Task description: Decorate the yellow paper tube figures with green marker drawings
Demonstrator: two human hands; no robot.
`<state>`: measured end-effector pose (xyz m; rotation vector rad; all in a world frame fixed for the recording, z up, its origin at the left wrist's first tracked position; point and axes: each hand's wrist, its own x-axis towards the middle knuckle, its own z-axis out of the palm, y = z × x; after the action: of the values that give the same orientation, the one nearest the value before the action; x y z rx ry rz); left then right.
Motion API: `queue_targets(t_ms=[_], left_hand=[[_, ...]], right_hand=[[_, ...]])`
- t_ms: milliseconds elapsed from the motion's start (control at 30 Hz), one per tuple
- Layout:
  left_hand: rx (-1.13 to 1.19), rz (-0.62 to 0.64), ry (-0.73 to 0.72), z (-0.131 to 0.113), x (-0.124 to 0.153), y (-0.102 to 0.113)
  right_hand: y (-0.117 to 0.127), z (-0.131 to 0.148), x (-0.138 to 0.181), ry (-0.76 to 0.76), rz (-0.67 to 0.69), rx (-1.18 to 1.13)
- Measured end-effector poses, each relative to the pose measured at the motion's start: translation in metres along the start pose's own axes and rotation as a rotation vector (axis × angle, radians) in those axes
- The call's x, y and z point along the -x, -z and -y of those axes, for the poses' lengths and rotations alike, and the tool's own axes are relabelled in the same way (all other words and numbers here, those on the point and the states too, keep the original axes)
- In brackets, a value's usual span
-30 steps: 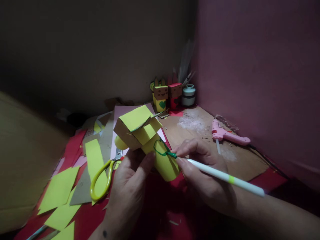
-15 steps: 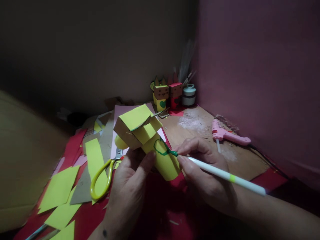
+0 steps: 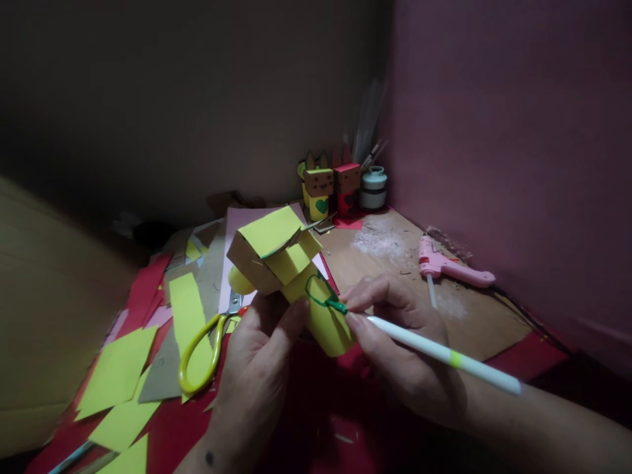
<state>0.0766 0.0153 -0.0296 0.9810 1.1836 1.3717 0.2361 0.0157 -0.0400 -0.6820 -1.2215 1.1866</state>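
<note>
My left hand (image 3: pixel 264 352) is closed around a yellow paper-and-cardboard figure (image 3: pixel 316 299), tilted, with a boxy head on a tube-shaped body. My left thumb presses on the body beside a green heart outline. Between the thumb and fingers of my right hand (image 3: pixel 399 339) is a white marker (image 3: pixel 424 345) with a green tip. The tip rests on the yellow body at the lower edge of the outline. The inner fingers of my left hand are hidden behind the figure.
Yellow-handled scissors (image 3: pixel 200 355) lie at left among yellow paper pieces (image 3: pixel 118 365) and grey card. A pink glue gun (image 3: pixel 454 266) lies at right, its cord trailing. Two finished-looking figures (image 3: pixel 318 191) and a pale blue-green jar (image 3: pixel 374 189) stand at the back corner.
The marker tip has shifted slightly down and left along the heart outline, my right hand moving with it. The figure has moved a little to the right.
</note>
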Motion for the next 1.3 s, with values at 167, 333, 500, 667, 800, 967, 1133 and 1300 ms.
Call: queue_targets(t_ms=[167,333,500,667,800,967,1133,1300], left_hand=[[-0.013,-0.002,0.000,-0.0013,0.0008,-0.0006],[-0.022,-0.003,-0.010,-0.0012,0.0025,-0.0004],[0.002,-0.007,0.004,-0.0029,0.0037,0.0000],[-0.003,-0.011,-0.004,-0.0031,0.0033,0.0001],[-0.021,-0.006,-0.003,-0.0031,0.0024,-0.0001],[-0.033,-0.016,-0.008,-0.0030,0.0015,0.0002],[-0.013,0.001,-0.010,-0.0036,0.0016,-0.0008],[-0.007,-0.011,-0.028,-0.0033,0.0024,-0.0020]], right_hand=[[0.0002,0.0034,-0.0012,0.038,-0.014,0.077],[-0.0022,0.0052,-0.0030,0.007,0.001,0.074],[-0.0007,0.0024,-0.0016,-0.016,-0.037,0.024],[0.0008,0.0026,-0.0018,-0.023,-0.060,0.052],[0.0001,0.0040,-0.0015,-0.008,-0.017,-0.011],[-0.0004,0.0015,-0.0007,0.001,-0.039,-0.003],[0.0000,-0.0013,0.0000,0.017,-0.059,0.001],[0.0007,0.0017,-0.0023,0.020,-0.042,-0.011]])
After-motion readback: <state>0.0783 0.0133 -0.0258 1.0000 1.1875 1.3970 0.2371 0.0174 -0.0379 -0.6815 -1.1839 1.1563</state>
